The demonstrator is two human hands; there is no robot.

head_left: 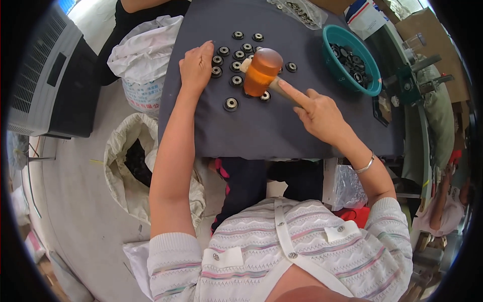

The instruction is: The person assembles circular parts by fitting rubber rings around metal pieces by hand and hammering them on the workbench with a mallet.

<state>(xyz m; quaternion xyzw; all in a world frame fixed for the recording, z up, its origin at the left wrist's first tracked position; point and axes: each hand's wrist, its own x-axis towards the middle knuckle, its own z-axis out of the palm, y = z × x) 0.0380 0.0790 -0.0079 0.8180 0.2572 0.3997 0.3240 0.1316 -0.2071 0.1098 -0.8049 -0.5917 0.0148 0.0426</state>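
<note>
My right hand (324,116) grips the handle of a mallet (262,73) with a see-through orange head, its index finger stretched along the handle. The mallet head is over several black round parts with metal centres (231,104) that lie spread on the grey-covered table (221,136). It hides some of them. My left hand (196,68) rests at the table's left side, right beside the leftmost of these parts. Its fingers are bunched and curled, and I cannot see what, if anything, is inside them.
A teal basket (329,68) of black round parts stands at the table's right. Behind it lies a clear bag of small metal parts (302,12). A metal clamp device (407,83) is at the right edge. Left of the table are a white sack (143,55) and an open sack (118,166) holding dark pieces.
</note>
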